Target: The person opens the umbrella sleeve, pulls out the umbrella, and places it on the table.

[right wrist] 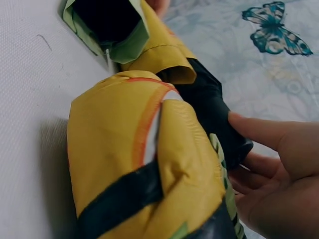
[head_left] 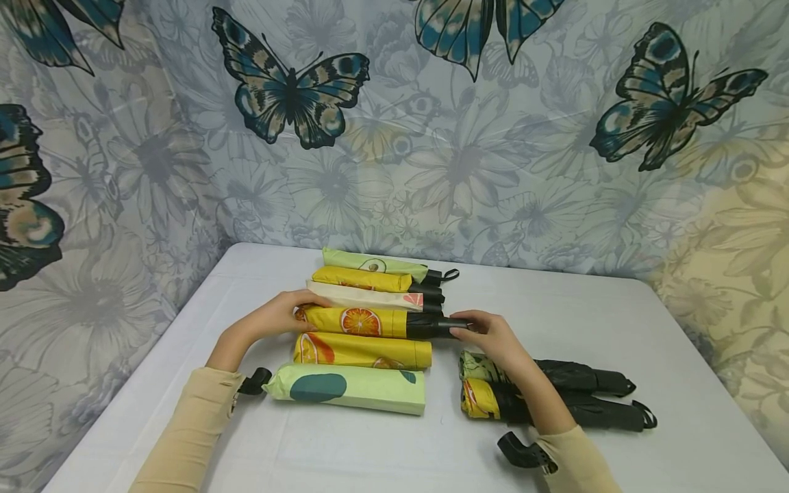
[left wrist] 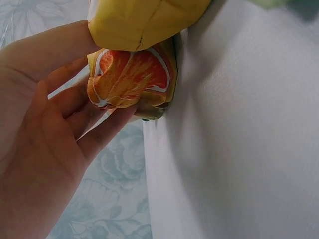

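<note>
A folded umbrella in a yellow sleeve with orange-slice prints (head_left: 382, 322) lies crosswise on the table, its black end pointing right. My left hand (head_left: 290, 313) holds the sleeve's left end; in the left wrist view its fingers reach around the bunched orange print (left wrist: 132, 74). With thumb and fingers, my right hand (head_left: 487, 333) pinches the black handle (right wrist: 219, 114) at the other end. Just in front lie a flat yellow sleeve (head_left: 364, 350) and a light green sleeve (head_left: 376, 389), whose open end shows in the right wrist view.
Behind the held umbrella lie a white one with a grapefruit print (head_left: 364, 296), a yellow one (head_left: 364, 278) and a green avocado one (head_left: 376, 261). Under my right forearm rest two black-backed folded umbrellas, one green-patterned (head_left: 579, 376), one with yellow (head_left: 607, 411).
</note>
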Demonstrator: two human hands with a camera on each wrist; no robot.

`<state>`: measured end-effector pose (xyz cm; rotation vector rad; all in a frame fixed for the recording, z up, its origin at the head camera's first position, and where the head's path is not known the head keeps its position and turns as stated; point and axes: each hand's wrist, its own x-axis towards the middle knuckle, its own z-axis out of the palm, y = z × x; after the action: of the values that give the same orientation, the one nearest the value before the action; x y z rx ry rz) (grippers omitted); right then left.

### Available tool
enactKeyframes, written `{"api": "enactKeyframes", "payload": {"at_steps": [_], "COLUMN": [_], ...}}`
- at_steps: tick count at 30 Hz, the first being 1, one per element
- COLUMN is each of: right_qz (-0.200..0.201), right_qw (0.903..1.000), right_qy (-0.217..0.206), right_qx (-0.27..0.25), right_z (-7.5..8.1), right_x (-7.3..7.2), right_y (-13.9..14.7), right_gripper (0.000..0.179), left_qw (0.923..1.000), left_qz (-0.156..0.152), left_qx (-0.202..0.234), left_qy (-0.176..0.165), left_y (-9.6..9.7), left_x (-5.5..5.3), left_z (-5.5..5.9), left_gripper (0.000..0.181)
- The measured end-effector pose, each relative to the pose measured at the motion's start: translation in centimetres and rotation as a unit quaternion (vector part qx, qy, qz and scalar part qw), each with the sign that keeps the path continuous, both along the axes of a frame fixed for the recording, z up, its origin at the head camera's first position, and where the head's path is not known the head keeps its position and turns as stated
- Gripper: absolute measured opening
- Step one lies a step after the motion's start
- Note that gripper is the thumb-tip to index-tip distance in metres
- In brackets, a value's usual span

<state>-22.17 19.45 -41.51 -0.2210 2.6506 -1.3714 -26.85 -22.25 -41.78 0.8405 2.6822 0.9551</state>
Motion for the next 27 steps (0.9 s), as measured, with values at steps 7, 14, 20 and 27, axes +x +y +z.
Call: {"api": "enactKeyframes", "payload": {"at_steps": [7, 14, 20, 27], "right_qz": [-0.025, -0.027, -0.037, -0.041], "right_qw": [0.9983, 0.9971, 0.9968, 0.9958], "right_qy": [-0.034, -0.038, -0.042, -0.049], "right_qx": [-0.04, -0.059, -0.057, -0.065], "right_z": [0.4, 0.8, 1.0, 1.4], "right_x": [0.6, 1.2, 1.5, 1.9], "right_y": [0.3, 0.8, 1.2, 2.1], "right_gripper": [0.05, 0.053, 0.055, 0.058], "left_qw": [1.0, 1.0, 1.0, 0.9999], "left_qz": [0.003, -0.004, -0.002, 0.004], "left_qx": [-0.003, 0.001, -0.001, -0.004], "left_qy": [-0.007, -0.006, -0.009, -0.008], "left_y": [0.0, -0.1, -0.2, -0.2], "left_x": [-0.1, -0.1, -0.2, -0.1], "left_z": [-0.1, -0.1, -0.1, -0.1], "left_gripper": [0.049, 0.048, 0.045, 0.042]}}
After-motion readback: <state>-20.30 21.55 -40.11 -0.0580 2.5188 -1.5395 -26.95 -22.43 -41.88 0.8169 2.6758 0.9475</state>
